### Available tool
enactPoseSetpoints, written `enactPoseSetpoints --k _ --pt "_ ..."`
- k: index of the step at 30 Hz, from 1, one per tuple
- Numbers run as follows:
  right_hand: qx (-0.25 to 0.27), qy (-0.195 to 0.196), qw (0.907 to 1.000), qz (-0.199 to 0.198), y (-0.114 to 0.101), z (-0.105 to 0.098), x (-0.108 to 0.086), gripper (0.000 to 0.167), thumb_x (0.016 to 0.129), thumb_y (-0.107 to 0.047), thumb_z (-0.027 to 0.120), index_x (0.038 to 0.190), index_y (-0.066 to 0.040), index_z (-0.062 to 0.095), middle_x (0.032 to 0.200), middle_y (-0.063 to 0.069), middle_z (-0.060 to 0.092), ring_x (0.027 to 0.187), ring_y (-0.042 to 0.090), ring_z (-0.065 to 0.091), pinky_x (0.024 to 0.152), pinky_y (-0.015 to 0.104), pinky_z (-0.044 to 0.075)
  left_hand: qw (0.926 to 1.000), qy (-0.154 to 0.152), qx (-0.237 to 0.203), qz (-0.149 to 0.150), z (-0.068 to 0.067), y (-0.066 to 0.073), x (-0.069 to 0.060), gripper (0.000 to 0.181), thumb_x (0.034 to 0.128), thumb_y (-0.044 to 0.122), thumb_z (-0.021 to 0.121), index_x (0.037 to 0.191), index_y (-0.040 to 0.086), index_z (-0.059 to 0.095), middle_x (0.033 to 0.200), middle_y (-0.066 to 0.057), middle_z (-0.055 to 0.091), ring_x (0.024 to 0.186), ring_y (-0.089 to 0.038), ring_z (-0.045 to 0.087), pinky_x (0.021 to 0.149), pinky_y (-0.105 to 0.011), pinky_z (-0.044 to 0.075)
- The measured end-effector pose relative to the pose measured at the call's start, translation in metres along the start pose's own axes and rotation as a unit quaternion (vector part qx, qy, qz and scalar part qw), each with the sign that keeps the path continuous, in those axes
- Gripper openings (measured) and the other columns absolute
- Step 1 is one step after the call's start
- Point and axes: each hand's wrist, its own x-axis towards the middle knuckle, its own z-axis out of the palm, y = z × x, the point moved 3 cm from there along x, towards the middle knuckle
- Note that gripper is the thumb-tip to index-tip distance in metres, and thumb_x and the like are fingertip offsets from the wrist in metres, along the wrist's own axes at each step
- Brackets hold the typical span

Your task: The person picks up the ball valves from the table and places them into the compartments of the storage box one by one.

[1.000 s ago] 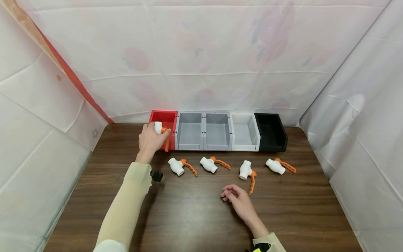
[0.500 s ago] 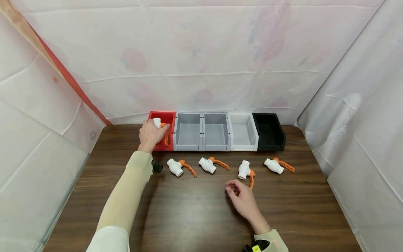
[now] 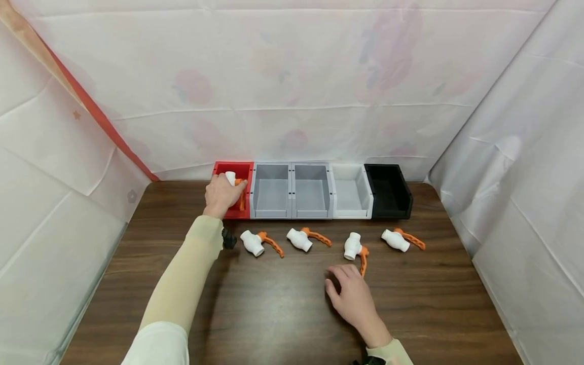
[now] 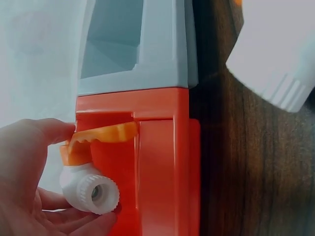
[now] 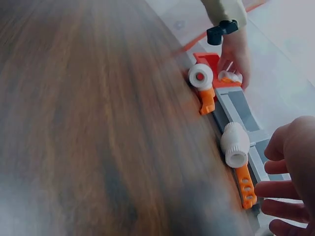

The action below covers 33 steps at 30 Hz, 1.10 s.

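Observation:
My left hand [image 3: 222, 194] grips a white ball valve with an orange lever [image 4: 91, 189] over the red bin [image 3: 232, 166]. In the left wrist view the thumb lies by the lever's base, and fingers curl beneath the white body. The valve sits inside the bin's opening; whether it touches the floor I cannot tell. My right hand [image 3: 353, 296] hovers low over the table with loosely bent fingers and holds nothing. Nearest to it lies another ball valve [image 3: 353, 247], its lever partly behind the fingers. In the right wrist view the right hand's fingers [image 5: 280, 189] are spread apart.
Right of the red bin stand two grey bins [image 3: 271, 190], a white bin [image 3: 352, 190] and a black bin [image 3: 389, 191], side by side. Before them on the wooden table [image 3: 274, 314] lie more valves: one left [image 3: 252, 243], one middle [image 3: 299, 239], one right [image 3: 395, 240].
My left hand has carried the ball valve from the red bin's front edge farther into its opening. The right hand has shifted slightly right and turned its back more upward.

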Motion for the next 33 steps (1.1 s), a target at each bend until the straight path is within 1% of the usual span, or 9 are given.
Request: enactPoseSetpoints --k 5,11,14,17,21,23,26,29,33 --pt "-0.017 0.016 0.9997 -0.007 0.004 -0.007 -0.006 0.022 0.088 -0.016 0.073 0.109 -0.011 0.073 0.108 0.001 0.068 0.104 0.022 0.059 0.089 0.042 0.049 1.0 -0.005 0.002 -0.008 0.002 0.0 0.003 0.072 0.0911 0.054 0.061 0.13 -0.004 0.044 0.121 -0.022 0.046 0.102 -0.039 0.054 0.086 -0.056 0.053" --pt "-0.011 0.045 0.9989 0.009 0.011 -0.019 -0.01 0.023 0.086 -0.014 0.075 0.108 -0.008 0.073 0.108 0.003 0.069 0.104 0.024 0.059 0.087 0.044 0.05 0.9998 -0.008 0.008 -0.016 0.006 0.0 0.008 0.071 0.0915 0.052 0.061 0.131 -0.004 0.043 0.122 -0.024 0.046 0.102 -0.04 0.054 0.086 -0.056 0.053" --pt "-0.013 0.056 0.998 0.024 0.017 -0.024 -0.011 0.022 0.087 -0.014 0.074 0.108 -0.009 0.073 0.108 0.003 0.069 0.103 0.024 0.058 0.084 0.043 0.05 0.9996 -0.016 0.019 -0.013 0.01 -0.002 0.01 0.067 0.0921 0.048 0.061 0.128 -0.006 0.044 0.121 -0.024 0.046 0.102 -0.04 0.053 0.086 -0.055 0.053" --pt "-0.019 0.069 0.9965 0.043 0.024 -0.03 -0.014 0.021 0.087 -0.014 0.074 0.108 -0.009 0.072 0.107 0.005 0.069 0.103 0.026 0.058 0.083 0.044 0.05 0.9992 -0.028 0.026 -0.013 0.015 -0.005 0.01 0.064 0.0925 0.045 0.061 0.127 -0.006 0.044 0.12 -0.024 0.046 0.103 -0.04 0.052 0.086 -0.053 0.053" --pt "-0.028 0.086 0.9935 0.07 0.036 -0.041 -0.017 0.023 0.087 -0.014 0.073 0.11 -0.007 0.072 0.108 0.01 0.069 0.106 0.03 0.058 0.087 0.049 0.049 0.9986 -0.037 0.031 -0.023 0.021 -0.009 0.01 0.061 0.0925 0.043 0.06 0.125 -0.006 0.044 0.116 -0.023 0.047 0.101 -0.039 0.053 0.087 -0.054 0.052" --pt "-0.035 0.089 0.9923 0.079 0.041 -0.046 -0.018 0.027 0.088 -0.015 0.073 0.113 -0.005 0.071 0.112 0.012 0.069 0.11 0.033 0.058 0.089 0.052 0.048 0.9985 -0.036 0.033 -0.024 0.022 -0.009 0.011 0.06 0.0925 0.043 0.059 0.124 -0.006 0.044 0.114 -0.023 0.047 0.099 -0.038 0.053 0.087 -0.054 0.051" --pt "-0.038 0.086 0.992 0.084 0.046 -0.05 -0.018 0.037 0.088 -0.017 0.073 0.122 -0.004 0.068 0.124 0.015 0.066 0.12 0.035 0.055 0.096 0.055 0.044 0.9985 -0.035 0.038 -0.016 0.023 -0.007 0.013 0.059 0.0938 0.043 0.056 0.123 -0.007 0.044 0.112 -0.023 0.047 0.098 -0.038 0.053 0.086 -0.055 0.051" --pt "-0.04 0.078 0.9929 0.081 0.047 -0.051 -0.019 0.047 0.088 -0.021 0.073 0.13 -0.003 0.064 0.137 0.018 0.058 0.131 0.036 0.048 0.102 0.055 0.039 0.9981 -0.029 0.052 -0.011 0.023 -0.006 0.013 0.056 0.0955 0.041 0.054 0.123 -0.008 0.045 0.112 -0.024 0.048 0.098 -0.039 0.054 0.085 -0.055 0.051" --pt "-0.043 0.069 0.9935 0.08 0.045 -0.048 -0.018 0.051 0.087 -0.023 0.074 0.133 -0.003 0.062 0.143 0.02 0.052 0.139 0.035 0.04 0.106 0.06 0.034 0.9978 -0.018 0.063 -0.008 0.023 -0.007 0.011 0.05 0.0963 0.035 0.054 0.121 -0.008 0.046 0.11 -0.024 0.049 0.097 -0.04 0.056 0.083 -0.055 0.052"
